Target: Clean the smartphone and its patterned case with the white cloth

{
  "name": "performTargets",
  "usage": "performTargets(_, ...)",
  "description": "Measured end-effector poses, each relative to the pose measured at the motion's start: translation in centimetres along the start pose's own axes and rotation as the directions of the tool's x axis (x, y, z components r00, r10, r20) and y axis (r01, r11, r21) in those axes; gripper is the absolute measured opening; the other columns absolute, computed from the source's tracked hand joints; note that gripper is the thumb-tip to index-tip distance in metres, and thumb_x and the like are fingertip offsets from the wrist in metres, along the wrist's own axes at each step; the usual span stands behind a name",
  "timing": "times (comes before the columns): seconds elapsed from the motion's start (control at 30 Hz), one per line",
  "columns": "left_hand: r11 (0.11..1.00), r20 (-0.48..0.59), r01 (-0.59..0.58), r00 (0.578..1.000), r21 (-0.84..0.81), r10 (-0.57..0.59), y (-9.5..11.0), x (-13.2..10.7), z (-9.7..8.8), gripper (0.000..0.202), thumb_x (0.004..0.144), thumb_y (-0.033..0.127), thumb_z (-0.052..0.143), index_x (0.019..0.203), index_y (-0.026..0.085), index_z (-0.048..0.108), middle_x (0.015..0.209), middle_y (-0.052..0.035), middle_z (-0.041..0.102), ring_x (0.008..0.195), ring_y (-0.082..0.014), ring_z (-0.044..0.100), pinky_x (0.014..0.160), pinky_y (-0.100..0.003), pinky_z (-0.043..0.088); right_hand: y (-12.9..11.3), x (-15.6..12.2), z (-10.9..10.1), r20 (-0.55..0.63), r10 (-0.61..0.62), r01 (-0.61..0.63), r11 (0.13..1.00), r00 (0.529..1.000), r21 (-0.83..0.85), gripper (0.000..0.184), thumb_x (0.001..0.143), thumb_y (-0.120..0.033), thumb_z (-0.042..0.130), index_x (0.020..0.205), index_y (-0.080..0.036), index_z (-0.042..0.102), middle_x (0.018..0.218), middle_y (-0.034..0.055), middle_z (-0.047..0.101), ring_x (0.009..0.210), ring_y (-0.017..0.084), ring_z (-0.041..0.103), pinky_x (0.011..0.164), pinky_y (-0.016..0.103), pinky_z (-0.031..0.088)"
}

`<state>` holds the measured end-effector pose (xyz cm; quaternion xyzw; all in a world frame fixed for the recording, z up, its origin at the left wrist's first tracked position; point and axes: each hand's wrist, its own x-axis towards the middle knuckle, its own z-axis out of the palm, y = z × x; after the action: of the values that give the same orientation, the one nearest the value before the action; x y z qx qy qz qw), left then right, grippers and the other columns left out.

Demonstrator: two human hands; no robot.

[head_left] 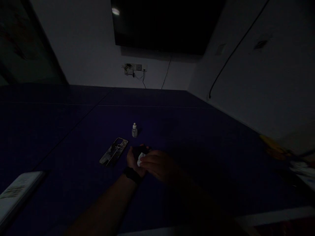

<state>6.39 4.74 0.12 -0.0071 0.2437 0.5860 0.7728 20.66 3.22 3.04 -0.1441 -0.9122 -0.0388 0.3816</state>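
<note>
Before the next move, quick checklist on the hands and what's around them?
1. Left hand gripping dark object: ok, though what the object is: cannot tell.
2. Right hand on white cloth, cloth against the object: ok.
3. Small bottle upright, cap on: ok.
4. Phone case flat on the table, apart from the hands: ok.
5. Light on the work: not ok, room is very dark.
6. Object surface clean: cannot tell.
</note>
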Motion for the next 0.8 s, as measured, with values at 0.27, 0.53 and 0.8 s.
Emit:
performTargets(0.27,0.998,-0.051,-0.038,0.998,-0.044,0.035,-0.1,0.0,0.5,0.051,0.098,0.05,0.035,0.084,0.013,0.067,0.077,-0.0124,0.068,0.068,-0.0233,0.068,0.061,-0.036,0.056,1.7,-1.9,-2.2,-0.051,0.033,-0.032,0.999,0.998,0.011,0.022,0.099,-0.015,0.055,0.116,-0.018,0.068,0.102,0.0067,0.077,0.094,0.016,0.07,0.082,0.029,0.06)
performTargets(0.53,0.999,-0.039,0.031,0.999,-0.024,-0.032,0.0,-0.5,0.2,0.044,0.093,0.05,0.047,0.09,0.012,0.068,0.08,-0.0121,0.07,0.073,-0.0238,0.069,0.07,-0.036,0.056,-0.4,0.6,0.8,-0.052,-0.006,0.006,1.0,0.999,-0.001,0.019,0.101,-0.02,0.055,0.113,-0.013,0.068,0.106,0.0079,0.077,0.1,0.016,0.068,0.088,0.029,0.058)
performTargets(0.8,0.999,-0.056,-0.017,0.998,-0.028,0.015,0.0,-0.2,0.7,0.051,0.098,0.05,0.035,0.084,0.012,0.066,0.078,-0.0127,0.068,0.07,-0.0232,0.068,0.065,-0.036,0.055,1.6,-1.6,-2.6,-0.079,-0.017,0.014,0.999,0.997,-0.042,0.017,0.1,-0.014,0.055,0.111,-0.015,0.068,0.101,0.0066,0.077,0.096,0.015,0.07,0.087,0.03,0.059)
